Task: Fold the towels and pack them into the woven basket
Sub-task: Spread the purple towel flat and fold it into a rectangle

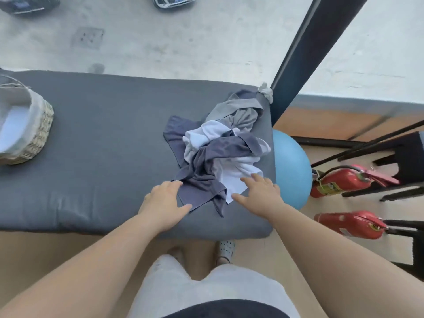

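- Basket (39, 138), woven and pale-lined, sat at the left end of the grey cushion (103, 157).
- Left hand (164, 201) lay loose-fingered, tips touching the dark grey towel (206, 180) at the heap's near edge.
- Towels (218, 148), unfolded, lay heaped near the cushion's right end, well apart from the basket.
- Right hand (261, 193) rested flat, fingers straight, on a white towel (234, 177).
- Blue ball (291, 168) sat beside the cushion's right end.

1 basket (43, 125), 1 towel pile (220, 152), 2 fire exts (341, 181) (348, 224), 1 ball (291, 171), 2 cars (29, 3) (174, 1)
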`<action>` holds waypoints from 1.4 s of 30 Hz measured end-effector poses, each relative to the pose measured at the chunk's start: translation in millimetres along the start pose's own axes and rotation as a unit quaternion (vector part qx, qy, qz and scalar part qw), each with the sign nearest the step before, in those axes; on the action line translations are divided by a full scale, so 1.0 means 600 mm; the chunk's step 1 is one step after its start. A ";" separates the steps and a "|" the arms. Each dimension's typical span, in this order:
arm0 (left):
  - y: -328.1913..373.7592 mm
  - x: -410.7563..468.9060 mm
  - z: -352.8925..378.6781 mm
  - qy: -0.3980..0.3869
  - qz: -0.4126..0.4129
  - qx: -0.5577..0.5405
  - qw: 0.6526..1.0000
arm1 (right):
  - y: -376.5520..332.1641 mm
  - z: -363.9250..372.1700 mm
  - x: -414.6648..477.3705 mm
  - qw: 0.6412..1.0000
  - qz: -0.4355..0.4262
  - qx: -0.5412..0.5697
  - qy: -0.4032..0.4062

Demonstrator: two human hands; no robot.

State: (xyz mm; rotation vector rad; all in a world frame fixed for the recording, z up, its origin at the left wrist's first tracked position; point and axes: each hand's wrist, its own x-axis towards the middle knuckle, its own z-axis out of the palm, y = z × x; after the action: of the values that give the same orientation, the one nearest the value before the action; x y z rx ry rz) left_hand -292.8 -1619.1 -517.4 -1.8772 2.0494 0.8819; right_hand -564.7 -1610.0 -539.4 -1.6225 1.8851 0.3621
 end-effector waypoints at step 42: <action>-0.096 0.447 0.070 0.106 0.071 0.104 0.986 | -0.107 0.025 0.423 0.995 0.015 0.103 -0.004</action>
State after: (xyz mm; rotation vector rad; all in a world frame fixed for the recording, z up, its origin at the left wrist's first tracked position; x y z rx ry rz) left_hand -288.8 -1816.9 -712.1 -1.7970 2.3212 0.4906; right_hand -513.0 -1815.6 -694.1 -1.4549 1.8767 0.1798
